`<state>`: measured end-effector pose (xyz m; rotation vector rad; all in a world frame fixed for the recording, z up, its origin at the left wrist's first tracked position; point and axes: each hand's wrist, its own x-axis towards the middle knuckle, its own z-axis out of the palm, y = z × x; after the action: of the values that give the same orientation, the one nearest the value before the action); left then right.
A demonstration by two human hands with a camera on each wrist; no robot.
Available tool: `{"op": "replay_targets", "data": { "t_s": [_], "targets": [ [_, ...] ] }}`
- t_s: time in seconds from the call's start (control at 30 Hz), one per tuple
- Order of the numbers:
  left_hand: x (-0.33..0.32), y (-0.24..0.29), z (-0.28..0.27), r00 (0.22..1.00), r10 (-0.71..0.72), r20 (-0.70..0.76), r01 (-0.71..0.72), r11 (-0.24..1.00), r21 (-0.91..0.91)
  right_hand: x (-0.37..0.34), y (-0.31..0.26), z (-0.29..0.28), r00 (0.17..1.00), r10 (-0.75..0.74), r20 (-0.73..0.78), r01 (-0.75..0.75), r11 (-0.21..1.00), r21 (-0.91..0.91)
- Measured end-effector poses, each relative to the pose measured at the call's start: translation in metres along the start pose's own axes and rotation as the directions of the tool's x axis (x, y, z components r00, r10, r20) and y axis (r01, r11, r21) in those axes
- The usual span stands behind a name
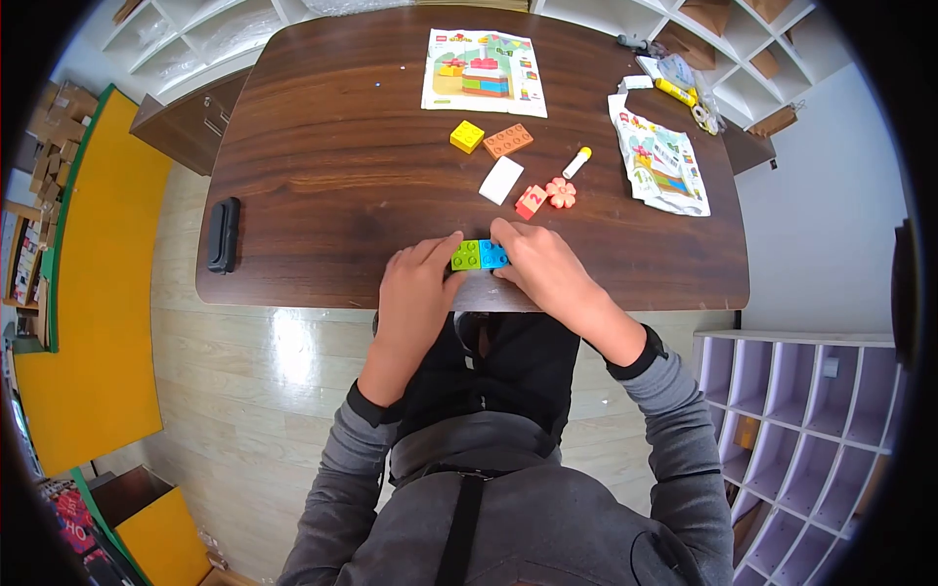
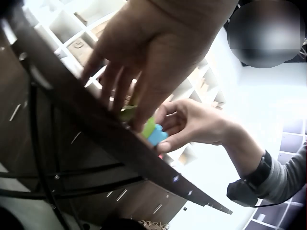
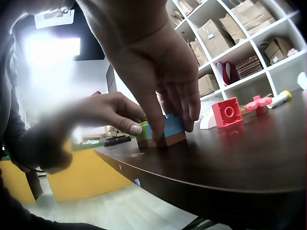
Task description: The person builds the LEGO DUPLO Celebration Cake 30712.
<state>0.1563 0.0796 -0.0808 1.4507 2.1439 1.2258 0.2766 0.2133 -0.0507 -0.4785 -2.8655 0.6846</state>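
Note:
Near the table's front edge, a green brick (image 1: 466, 256) and a blue brick (image 1: 492, 255) sit side by side, with round studs facing up. An orange-brown brick (image 3: 169, 140) lies under them in the right wrist view. My left hand (image 1: 414, 285) grips the green brick between thumb and fingers from the left. From the right, my right hand (image 1: 547, 266) pinches the blue brick (image 3: 173, 125), thumb on the near side and fingers on the far side. My fingers hide parts of both bricks.
Beyond my hands lie a yellow brick (image 1: 467, 137), an orange brick (image 1: 508, 141), a white piece (image 1: 501, 182), a red brick marked 2 (image 1: 531, 201), a pink flower (image 1: 562, 192) and a yellow-tipped white stick (image 1: 577, 162). Printed bags (image 1: 485, 73) and a black case (image 1: 224, 235) sit farther out.

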Motion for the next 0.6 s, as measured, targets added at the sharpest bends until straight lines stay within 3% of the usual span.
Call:
{"op": "replay_targets", "data": {
  "t_s": [0.07,0.13,0.27,0.33,0.43,0.5,0.53,0.6],
  "targets": [
    [0.006,0.016,-0.002,0.989,0.143,-0.036,-0.119,0.92,0.373,-0.001,0.0,0.002,1.0,-0.003,-0.022,0.003,1.0,-0.013],
    [0.01,0.018,0.0,0.993,0.114,0.016,-0.111,0.911,0.397,0.0,0.003,0.002,0.998,-0.061,0.005,0.061,0.991,-0.117],
    [0.015,0.026,-0.002,0.993,0.024,0.115,-0.078,0.867,0.492,0.008,0.008,-0.017,0.992,-0.121,0.043,0.124,0.988,-0.09],
    [0.015,0.025,-0.001,0.993,-0.003,0.121,-0.056,0.877,0.477,0.02,0.017,-0.03,0.929,-0.36,0.087,0.368,0.924,-0.106],
    [0.013,0.024,0.0,0.994,-0.024,0.107,-0.023,0.908,0.418,0.054,0.03,-0.053,0.904,-0.41,0.121,0.427,0.848,-0.315],
    [0.013,0.021,0.0,0.995,-0.019,0.098,-0.02,0.925,0.379,0.085,0.075,-0.037,0.854,-0.508,-0.107,0.429,0.807,-0.405],
    [0.013,0.018,0.0,0.997,0.01,0.078,-0.033,0.951,0.307,0.091,0.081,-0.043,0.938,-0.346,-0.012,0.324,0.889,-0.322],
    [0.01,0.012,0.003,0.999,0.026,0.046,-0.036,0.973,0.229,0.101,0.101,-0.036,0.946,-0.323,-0.039,0.299,0.911,-0.282]
  ]
}}
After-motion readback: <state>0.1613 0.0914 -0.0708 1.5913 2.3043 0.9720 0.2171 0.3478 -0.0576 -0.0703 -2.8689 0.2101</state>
